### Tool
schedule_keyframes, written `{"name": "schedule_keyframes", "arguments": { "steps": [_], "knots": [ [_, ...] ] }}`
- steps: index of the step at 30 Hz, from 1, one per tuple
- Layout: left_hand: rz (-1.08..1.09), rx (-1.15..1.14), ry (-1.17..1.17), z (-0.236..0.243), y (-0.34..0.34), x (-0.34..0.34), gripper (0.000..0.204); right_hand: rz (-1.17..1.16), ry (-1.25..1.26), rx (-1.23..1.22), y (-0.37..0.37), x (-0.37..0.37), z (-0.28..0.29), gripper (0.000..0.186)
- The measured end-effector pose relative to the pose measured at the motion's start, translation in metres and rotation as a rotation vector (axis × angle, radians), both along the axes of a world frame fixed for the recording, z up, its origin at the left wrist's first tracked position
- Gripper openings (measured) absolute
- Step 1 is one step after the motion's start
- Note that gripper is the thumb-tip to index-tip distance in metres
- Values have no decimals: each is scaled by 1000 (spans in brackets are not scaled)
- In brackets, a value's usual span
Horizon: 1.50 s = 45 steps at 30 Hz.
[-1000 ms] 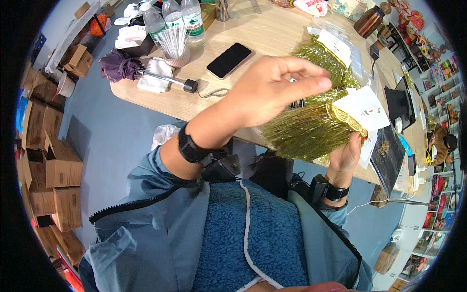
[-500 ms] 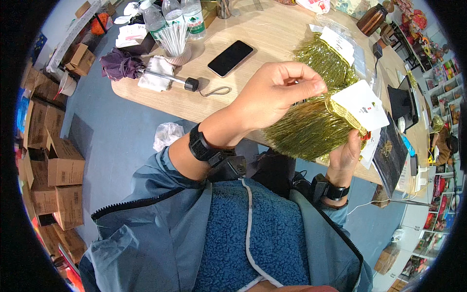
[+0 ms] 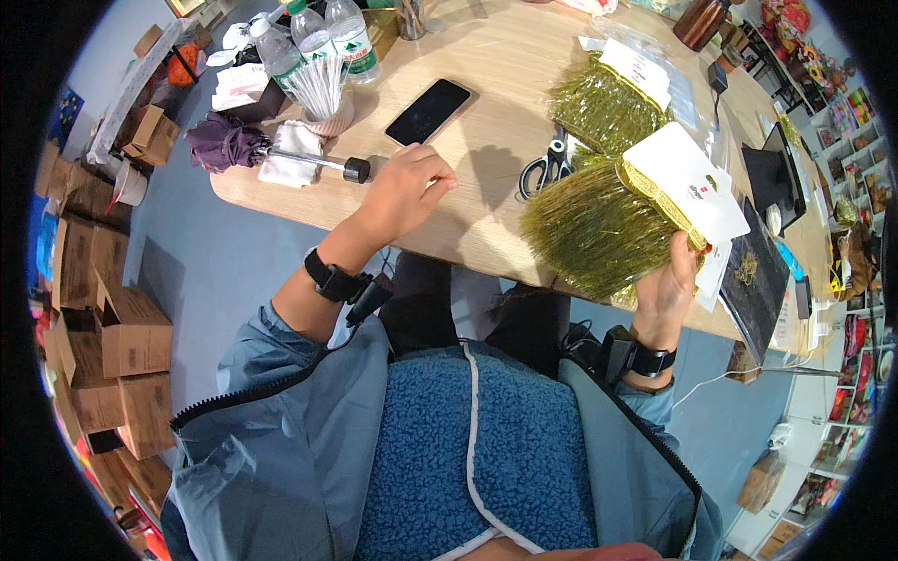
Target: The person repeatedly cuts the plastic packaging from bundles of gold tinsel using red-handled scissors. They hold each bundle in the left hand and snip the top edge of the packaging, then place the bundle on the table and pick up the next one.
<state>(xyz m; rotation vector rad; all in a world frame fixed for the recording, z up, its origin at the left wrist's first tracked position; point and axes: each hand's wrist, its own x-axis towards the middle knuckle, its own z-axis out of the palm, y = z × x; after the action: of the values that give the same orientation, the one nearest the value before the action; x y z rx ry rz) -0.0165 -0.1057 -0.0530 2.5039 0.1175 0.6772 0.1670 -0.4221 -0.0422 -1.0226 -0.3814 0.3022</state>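
Observation:
My right hand [image 3: 669,280] grips the lower right corner of a gold tinsel fringe [image 3: 589,224] fixed to a white card [image 3: 687,182]. The strands hang off toward the left over the table's front edge. My left hand [image 3: 407,192] is raised over the table edge, near the umbrella's handle end, with its fingers curled together. Whatever is in its fingertips, if anything, is too small to make out. Black-handled scissors [image 3: 547,168] lie just left of the held fringe. Behind it rests another gold tinsel fringe [image 3: 599,103] with its own white card [image 3: 636,73].
A black phone [image 3: 428,112] lies mid-table. At the left are a folded purple umbrella [image 3: 224,143], a white cloth [image 3: 292,154], a cup of white sticks [image 3: 327,103] and several bottles [image 3: 354,42]. A black board [image 3: 753,280] sits at the right; cardboard boxes [image 3: 136,327] stand on the floor.
My left hand has left the fringe's upper edge and moved left and down. The scissors have come into sight. My right hand still holds the fringe in nearly the same place.

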Motion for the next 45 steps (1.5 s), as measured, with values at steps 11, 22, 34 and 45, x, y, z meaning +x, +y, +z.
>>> {"name": "schedule_keyframes", "arguments": {
  "steps": [11,22,34,45],
  "knots": [
    [106,430,37,-27,17,-13,10,-76,-21,140,-32,34,15,55],
    [263,400,-62,-3,46,19,29,-226,-82,215,-94,58,49,55],
    [-536,-595,-235,92,-85,60,51,139,-245,99,19,-15,39,51],
    [-327,-761,307,16,-78,12,32,13,11,4,44,-31,43,44]
  ]
}}
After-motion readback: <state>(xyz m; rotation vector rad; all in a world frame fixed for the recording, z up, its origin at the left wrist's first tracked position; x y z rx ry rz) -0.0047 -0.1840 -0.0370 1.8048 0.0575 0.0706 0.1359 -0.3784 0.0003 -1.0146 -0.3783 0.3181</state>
